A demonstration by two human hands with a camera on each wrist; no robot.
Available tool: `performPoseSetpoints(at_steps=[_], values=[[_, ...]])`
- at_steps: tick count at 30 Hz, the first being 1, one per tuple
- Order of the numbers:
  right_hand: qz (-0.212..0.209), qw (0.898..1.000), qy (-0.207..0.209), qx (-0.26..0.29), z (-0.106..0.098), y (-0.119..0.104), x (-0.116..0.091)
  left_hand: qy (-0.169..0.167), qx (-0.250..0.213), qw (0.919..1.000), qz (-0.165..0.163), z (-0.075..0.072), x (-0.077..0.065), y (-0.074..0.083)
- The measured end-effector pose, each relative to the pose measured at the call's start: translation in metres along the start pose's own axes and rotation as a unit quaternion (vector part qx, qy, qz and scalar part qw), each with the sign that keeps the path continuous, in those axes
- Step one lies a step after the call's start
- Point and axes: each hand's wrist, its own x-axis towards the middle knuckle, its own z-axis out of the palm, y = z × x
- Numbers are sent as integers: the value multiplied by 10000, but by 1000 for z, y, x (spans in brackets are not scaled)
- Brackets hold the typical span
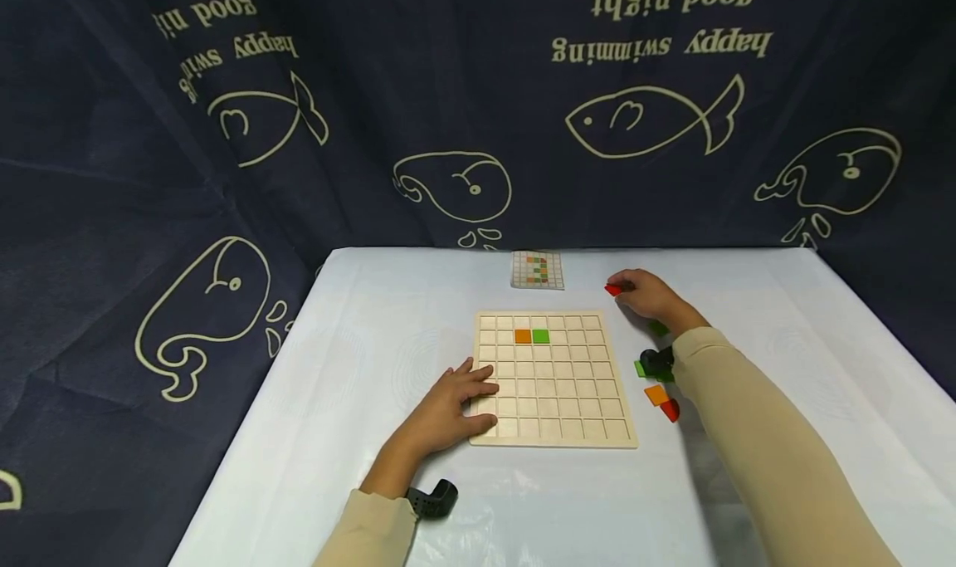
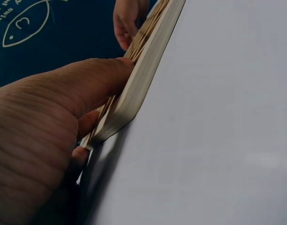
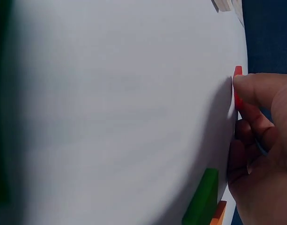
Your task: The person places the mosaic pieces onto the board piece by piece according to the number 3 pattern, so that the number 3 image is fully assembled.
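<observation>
The right hand (image 1: 648, 295) pinches one red piece (image 1: 612, 290) right of one card (image 1: 537, 271); the left hand (image 1: 452, 405), fingers apart, touches one board (image 1: 554, 444) bearing one orange tile (image 1: 523, 336) and one green tile (image 1: 541, 336).

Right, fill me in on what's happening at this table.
A person's right grip pinches a red piece beyond the right side of a wooden grid board. The left grip rests on the board's left edge. So far the board holds an orange tile and a green tile, side by side. Loose pieces lie to its right, and a patterned card lies beyond it.
</observation>
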Motion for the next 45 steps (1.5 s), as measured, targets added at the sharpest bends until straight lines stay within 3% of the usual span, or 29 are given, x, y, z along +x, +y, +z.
performPoseSetpoints(at_steps=[22,45], values=[[-60,9997,-136,197,5,1,-2,1,-26,10000,-34,0,-1,0],[-103,9988,156,454,7,0,-7,20,22,10000,29,-1,-1,1]])
